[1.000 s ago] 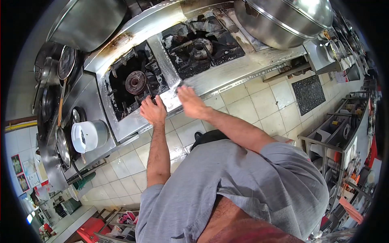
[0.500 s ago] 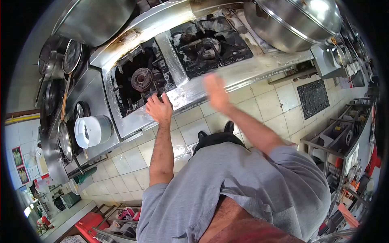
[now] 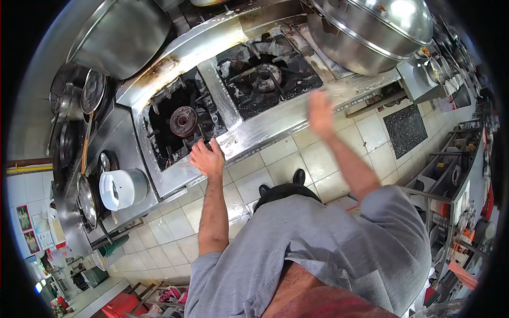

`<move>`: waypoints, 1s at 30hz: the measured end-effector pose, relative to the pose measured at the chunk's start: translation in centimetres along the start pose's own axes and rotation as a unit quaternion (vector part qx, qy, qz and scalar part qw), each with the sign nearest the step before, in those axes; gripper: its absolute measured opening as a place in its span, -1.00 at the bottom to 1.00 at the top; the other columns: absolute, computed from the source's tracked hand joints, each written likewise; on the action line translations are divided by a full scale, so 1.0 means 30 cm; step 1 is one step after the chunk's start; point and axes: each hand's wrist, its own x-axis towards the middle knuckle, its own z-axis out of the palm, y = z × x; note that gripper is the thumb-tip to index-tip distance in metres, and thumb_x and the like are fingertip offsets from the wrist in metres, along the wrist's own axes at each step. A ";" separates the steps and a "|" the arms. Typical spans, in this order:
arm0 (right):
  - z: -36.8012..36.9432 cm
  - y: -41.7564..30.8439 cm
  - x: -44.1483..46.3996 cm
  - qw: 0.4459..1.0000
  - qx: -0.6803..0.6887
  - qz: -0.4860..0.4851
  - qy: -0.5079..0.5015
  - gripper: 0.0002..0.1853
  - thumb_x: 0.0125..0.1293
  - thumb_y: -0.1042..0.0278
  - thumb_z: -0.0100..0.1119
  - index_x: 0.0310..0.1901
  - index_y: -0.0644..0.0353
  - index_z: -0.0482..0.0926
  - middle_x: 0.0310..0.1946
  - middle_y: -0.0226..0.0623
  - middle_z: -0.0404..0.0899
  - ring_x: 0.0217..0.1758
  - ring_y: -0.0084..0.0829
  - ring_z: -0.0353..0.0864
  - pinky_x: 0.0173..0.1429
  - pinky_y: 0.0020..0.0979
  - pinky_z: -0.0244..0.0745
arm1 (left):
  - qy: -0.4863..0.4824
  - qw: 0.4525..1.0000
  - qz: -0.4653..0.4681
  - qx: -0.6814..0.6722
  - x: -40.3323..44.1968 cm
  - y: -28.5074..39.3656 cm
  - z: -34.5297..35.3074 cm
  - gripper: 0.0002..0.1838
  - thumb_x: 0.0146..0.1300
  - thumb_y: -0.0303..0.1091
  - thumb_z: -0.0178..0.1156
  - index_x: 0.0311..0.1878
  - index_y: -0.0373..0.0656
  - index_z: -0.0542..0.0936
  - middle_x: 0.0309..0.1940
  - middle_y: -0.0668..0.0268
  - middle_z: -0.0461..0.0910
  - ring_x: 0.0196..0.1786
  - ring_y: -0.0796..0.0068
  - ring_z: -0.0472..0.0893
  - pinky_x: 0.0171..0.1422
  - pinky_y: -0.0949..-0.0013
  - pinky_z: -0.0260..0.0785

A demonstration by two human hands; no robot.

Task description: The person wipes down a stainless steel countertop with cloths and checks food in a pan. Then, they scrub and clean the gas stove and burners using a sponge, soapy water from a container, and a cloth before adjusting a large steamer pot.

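Note:
The steel stove's front ledge (image 3: 270,123) is wet, with whitish foam streaks on it. Fingers bent and thumb apart, my left hand (image 3: 207,157) leans on the ledge below the left burner (image 3: 184,122), holding nothing that I can see. My right hand (image 3: 321,114) is at the ledge farther right, below the right burner (image 3: 264,78). Motion smears its fingers, so anything under or in them cannot be made out. Dark grates with foam patches surround both burners.
A large steel pot (image 3: 124,40) stands behind the left burner, and a big domed steel vessel (image 3: 371,37) is at the right. A white bucket (image 3: 123,189) sits on the left counter near several pans. Shelving (image 3: 450,175) lines the right side.
My right hand has moved to the right along the stove's front ledge. My left hand has stayed at the same spot on the ledge. The view has shifted slightly.

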 end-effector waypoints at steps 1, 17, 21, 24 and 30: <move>-0.061 -0.198 -0.025 0.991 0.133 -0.020 0.025 -0.24 0.06 0.47 -0.08 0.36 0.39 -0.03 0.39 0.05 -0.09 0.46 -0.02 -0.09 0.38 0.14 -0.14 | 0.003 1.000 0.006 -0.004 -0.001 -0.003 0.000 -0.55 0.17 0.02 0.08 -0.04 -0.14 0.50 -0.11 0.19 0.47 0.01 0.18 0.41 0.13 0.09 0.13; 0.029 0.149 0.012 0.989 -0.013 0.082 -0.121 -0.38 0.20 0.37 -0.10 0.33 0.29 0.10 0.36 -0.07 0.06 0.41 -0.08 0.03 0.29 0.23 -0.01 | 0.003 1.000 0.007 -0.003 0.002 -0.003 0.004 -0.54 0.17 0.04 0.10 -0.03 -0.12 0.49 -0.10 0.20 0.46 0.03 0.18 0.39 0.16 0.08 0.12; -0.188 -0.599 -0.042 0.904 0.408 -0.102 -0.079 -0.39 0.06 0.63 -0.17 0.26 0.32 0.17 0.26 0.07 0.14 0.40 0.00 0.03 0.43 0.12 -0.26 | -0.015 1.000 0.001 0.003 -0.014 -0.005 -0.015 -0.53 0.17 0.04 0.09 -0.01 -0.13 0.49 -0.09 0.19 0.46 0.04 0.18 0.39 0.16 0.08 0.12; -0.279 -0.690 -0.046 0.893 0.395 -0.215 -0.017 -0.40 0.06 0.63 -0.16 0.25 0.24 0.22 0.24 0.00 0.20 0.40 -0.07 0.05 0.44 0.10 -0.26 | -0.013 1.000 0.009 -0.006 -0.005 -0.014 -0.009 -0.53 0.17 0.03 0.08 -0.01 -0.14 0.49 -0.07 0.18 0.46 0.05 0.17 0.40 0.15 0.07 0.13; -0.031 0.206 -0.029 0.992 -0.079 -0.017 -0.099 -0.30 0.15 0.45 -0.09 0.39 0.12 0.03 0.42 -0.26 0.00 0.49 -0.30 -0.06 0.37 0.24 -0.17 | 0.024 0.999 0.023 -0.001 -0.006 -0.004 -0.001 -0.56 0.14 -0.02 0.11 -0.02 -0.13 0.50 -0.14 0.21 0.47 -0.01 0.18 0.41 0.12 0.07 0.15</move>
